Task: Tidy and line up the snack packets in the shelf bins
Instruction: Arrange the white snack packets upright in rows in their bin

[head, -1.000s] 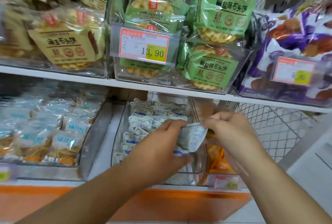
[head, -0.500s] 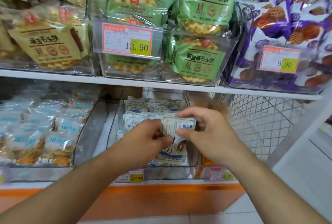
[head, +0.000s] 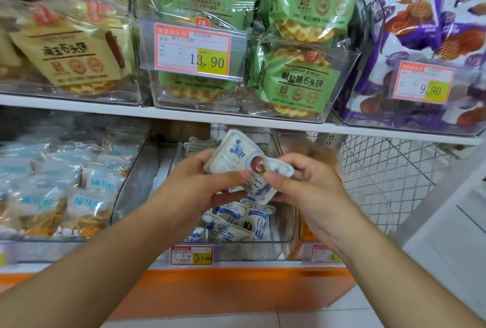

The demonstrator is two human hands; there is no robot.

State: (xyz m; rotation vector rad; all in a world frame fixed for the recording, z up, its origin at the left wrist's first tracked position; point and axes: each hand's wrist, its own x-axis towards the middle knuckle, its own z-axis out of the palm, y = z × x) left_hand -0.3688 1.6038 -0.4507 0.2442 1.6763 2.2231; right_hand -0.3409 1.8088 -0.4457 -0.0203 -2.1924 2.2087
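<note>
At frame centre, left hand [head: 200,183] and right hand [head: 302,183] both pinch a small bunch of white plum packets [head: 236,162] above the clear bin [head: 286,233] — loose outer packets could slip and scatter into the rows below.

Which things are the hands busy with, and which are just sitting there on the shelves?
Busy with:
left hand
right hand
white-and-blue packets held in both hands
clear bin of the same packets, below the hands

Just sitting there:
green cracker bags
tan cracker bags
purple bags
13.90 price tag
wire basket
</note>
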